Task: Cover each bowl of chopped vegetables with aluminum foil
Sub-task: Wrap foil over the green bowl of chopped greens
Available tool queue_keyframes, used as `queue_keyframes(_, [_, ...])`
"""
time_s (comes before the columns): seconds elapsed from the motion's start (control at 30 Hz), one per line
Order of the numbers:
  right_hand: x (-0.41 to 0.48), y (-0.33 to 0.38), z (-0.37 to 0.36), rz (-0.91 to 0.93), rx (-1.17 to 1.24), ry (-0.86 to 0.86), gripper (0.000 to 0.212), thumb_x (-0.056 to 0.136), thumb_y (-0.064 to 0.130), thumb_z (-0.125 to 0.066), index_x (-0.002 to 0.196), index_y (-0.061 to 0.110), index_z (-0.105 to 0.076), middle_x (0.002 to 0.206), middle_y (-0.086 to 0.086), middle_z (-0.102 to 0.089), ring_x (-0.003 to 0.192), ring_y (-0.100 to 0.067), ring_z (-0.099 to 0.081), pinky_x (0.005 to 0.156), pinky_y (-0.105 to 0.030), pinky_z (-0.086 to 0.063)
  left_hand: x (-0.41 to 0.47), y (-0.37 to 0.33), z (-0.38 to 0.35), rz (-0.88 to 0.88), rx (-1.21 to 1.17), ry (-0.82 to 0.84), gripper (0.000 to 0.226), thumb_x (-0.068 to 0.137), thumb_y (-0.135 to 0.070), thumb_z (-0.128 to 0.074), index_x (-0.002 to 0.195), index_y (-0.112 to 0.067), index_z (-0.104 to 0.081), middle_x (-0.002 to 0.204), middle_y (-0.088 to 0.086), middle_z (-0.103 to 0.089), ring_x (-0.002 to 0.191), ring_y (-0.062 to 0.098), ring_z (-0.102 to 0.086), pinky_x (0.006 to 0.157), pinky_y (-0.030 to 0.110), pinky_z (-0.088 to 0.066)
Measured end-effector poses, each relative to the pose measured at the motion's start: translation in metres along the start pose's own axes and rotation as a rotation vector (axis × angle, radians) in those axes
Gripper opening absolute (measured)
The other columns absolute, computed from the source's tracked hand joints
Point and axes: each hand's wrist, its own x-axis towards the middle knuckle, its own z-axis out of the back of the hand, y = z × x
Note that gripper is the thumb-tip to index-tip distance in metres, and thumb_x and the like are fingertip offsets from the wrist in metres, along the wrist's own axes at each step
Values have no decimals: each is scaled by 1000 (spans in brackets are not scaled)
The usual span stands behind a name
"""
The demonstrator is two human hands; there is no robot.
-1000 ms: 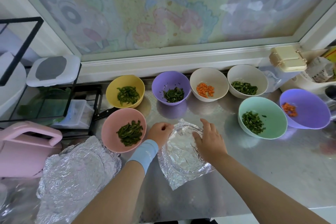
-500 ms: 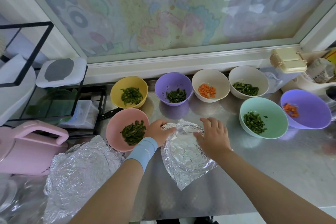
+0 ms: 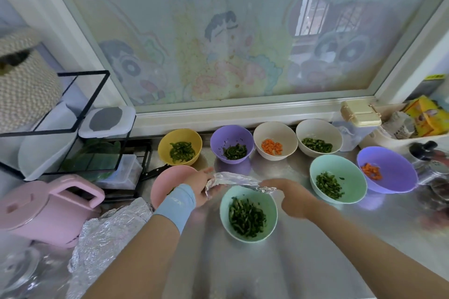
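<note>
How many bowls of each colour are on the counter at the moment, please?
Yellow bowl: 1
Purple bowls: 2
Cream bowls: 2
Mint green bowls: 2
Pink bowl, partly hidden behind the left wrist: 1
Total: 8

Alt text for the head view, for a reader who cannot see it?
Left hand and right hand hold a foil sheet over the far rim of a mint bowl of chopped greens on a steel counter. Seven more uncovered bowls stand behind and beside it.
</note>
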Motion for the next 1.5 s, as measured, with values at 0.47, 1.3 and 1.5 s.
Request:
queue_keyframes(0.47, [12,42,50,-202,645,-195,30,92,37,-67,87,7,-67,65,-2,-50,59,-15,-42,60,-26,-37,-9,-30,18,-196,210,-48,83,60,-76,-72,119,-18,-64,108,-3,-67,91,14,-63,84,33,-51])
queue_keyframes(1.3, [18,-13,-71,-336,59,-234,29,99,13,-44,126,11,-54,124,-11,-56,112,-28,-53,93,-33,-42,18,89,-29,-854,1504,30,45,99,-29,-46,143,-18,-46,149,1,-39,138,19,-33,116,38,-28])
queue_keyframes(1.5, [11,-12,-83,-109,-328,-331,70,84,7,-52,149,18,-29,143,-8,-36,130,-29,-37,110,-39,-32,37,115,-21,-652,1860,-4,97,89,-72,-35,156,-16,8,163,-1,19,148,17,21,122,39,9])
